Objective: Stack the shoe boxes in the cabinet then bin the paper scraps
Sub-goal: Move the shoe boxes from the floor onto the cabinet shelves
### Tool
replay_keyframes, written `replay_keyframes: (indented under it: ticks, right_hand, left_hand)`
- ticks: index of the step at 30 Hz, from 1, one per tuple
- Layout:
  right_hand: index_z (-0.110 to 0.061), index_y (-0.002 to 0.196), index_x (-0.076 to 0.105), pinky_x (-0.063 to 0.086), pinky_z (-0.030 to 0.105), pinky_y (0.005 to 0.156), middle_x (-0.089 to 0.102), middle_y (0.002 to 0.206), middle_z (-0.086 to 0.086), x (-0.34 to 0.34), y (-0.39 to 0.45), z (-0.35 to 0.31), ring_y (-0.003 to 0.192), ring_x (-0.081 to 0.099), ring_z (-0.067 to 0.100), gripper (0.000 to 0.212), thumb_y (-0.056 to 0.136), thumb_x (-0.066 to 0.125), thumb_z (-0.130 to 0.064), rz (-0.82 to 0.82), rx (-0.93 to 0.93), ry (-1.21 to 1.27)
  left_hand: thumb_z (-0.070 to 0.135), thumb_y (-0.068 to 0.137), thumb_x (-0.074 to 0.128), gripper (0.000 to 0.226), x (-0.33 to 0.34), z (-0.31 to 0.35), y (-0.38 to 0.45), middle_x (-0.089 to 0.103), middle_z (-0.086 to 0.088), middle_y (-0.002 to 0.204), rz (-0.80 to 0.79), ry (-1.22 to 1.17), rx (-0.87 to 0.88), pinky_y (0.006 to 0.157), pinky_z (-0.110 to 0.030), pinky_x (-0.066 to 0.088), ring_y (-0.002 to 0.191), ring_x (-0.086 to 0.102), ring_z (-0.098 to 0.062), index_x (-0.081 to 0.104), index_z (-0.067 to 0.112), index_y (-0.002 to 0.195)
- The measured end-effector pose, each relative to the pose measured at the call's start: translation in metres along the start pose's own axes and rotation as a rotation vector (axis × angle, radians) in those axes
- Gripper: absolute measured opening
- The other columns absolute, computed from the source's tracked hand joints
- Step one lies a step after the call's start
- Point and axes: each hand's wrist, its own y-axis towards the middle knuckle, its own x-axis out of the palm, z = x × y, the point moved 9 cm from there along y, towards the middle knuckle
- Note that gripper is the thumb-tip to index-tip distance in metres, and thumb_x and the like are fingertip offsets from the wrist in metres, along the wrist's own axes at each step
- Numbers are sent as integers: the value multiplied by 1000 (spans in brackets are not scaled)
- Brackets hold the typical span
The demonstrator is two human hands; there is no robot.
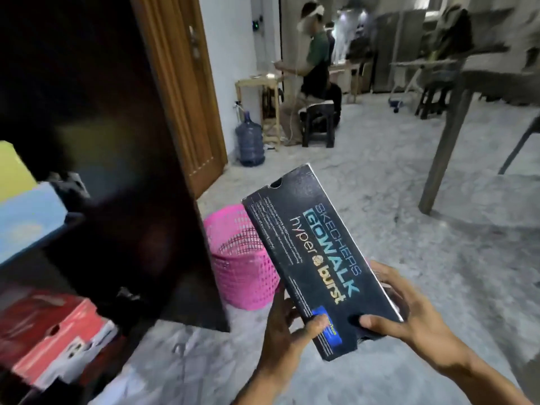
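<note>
Black shoe box [318, 258] held up over the floor in both hands, printed side facing the camera, long axis tilted — far end up and to the left, near end down toward the body. Left hand [287, 331] at the box's lower left edge, thumb pressed flat on the blue label at the near end, fingers curled behind and out of sight. Right hand [409, 305] at the lower right corner, thumb laid on the printed face, fingers wrapped round the right-hand side. Both gripping the near end only; the rest of the box reaching out past the hands.

Just behind the box's left edge, a pink mesh bin [239, 264] standing on the floor, partly hidden by it. Left of that, the dark open cabinet door [122, 171]. Inside the cabinet [73, 83] — well apart from the hands — a red and white shoe box [55, 334] low down, a light blue box [26, 220] on the shelf above, something yellow beyond it, all blurred.
</note>
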Motion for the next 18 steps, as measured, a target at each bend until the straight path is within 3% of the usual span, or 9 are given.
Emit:
replay_keyframes:
  ticks: [2, 5, 9, 12, 14, 18]
  right_hand:
    - [-28, 145, 54, 63, 45, 83, 59, 144, -2, 26, 7, -44, 126, 62, 26, 96, 60, 99, -35, -50, -81, -21]
    - [-27, 147, 52, 64, 49, 77, 60, 143, 1, 71, 20, -108, 127, 60, 28, 97, 62, 99, -32, -138, -205, -24]
    - [-24, 137, 54, 61, 51, 90, 66, 135, 1, 144, 46, -176, 125, 64, 23, 84, 66, 95, -42, -209, -339, 4]
    - [-17, 128, 54, 63, 41, 83, 71, 121, -2, 200, 67, -208, 115, 69, 26, 64, 77, 89, -35, -219, -379, 116]
    - [-18, 126, 54, 62, 34, 84, 68, 121, 0, 247, 80, -233, 118, 66, 26, 54, 83, 85, -28, -263, -405, 183]
    - [-22, 127, 54, 51, 56, 105, 67, 127, 6, 323, 111, -268, 122, 64, 28, 57, 80, 81, -40, -248, -417, 290]
  left_hand:
    - [22, 71, 85, 84, -26, 37, -14, 73, -6, 128, 49, -21, 71, 89, -28, 58, 121, 68, -25, 47, 20, 147]
    - [16, 67, 84, 83, -75, 95, -31, 72, -8, 129, 186, -34, 168, 85, -24, 57, 118, 69, -21, 51, 21, 143]
    - [-7, 75, 78, 76, -140, 157, -50, 76, -3, 121, 343, -66, 267, 86, -22, 57, 111, 72, -16, 49, 9, 143]
    - [21, 72, 83, 80, -195, 193, -65, 75, -7, 125, 546, -111, 309, 97, -39, 58, 116, 71, -25, 51, 17, 145]
    - [26, 79, 81, 71, -233, 220, -75, 75, -5, 125, 659, -106, 339, 98, -48, 57, 118, 70, -29, 53, 25, 144]
    - [33, 89, 77, 44, -299, 258, -79, 78, 11, 106, 862, -208, 212, 63, -25, 62, 99, 76, -11, 60, 44, 128]
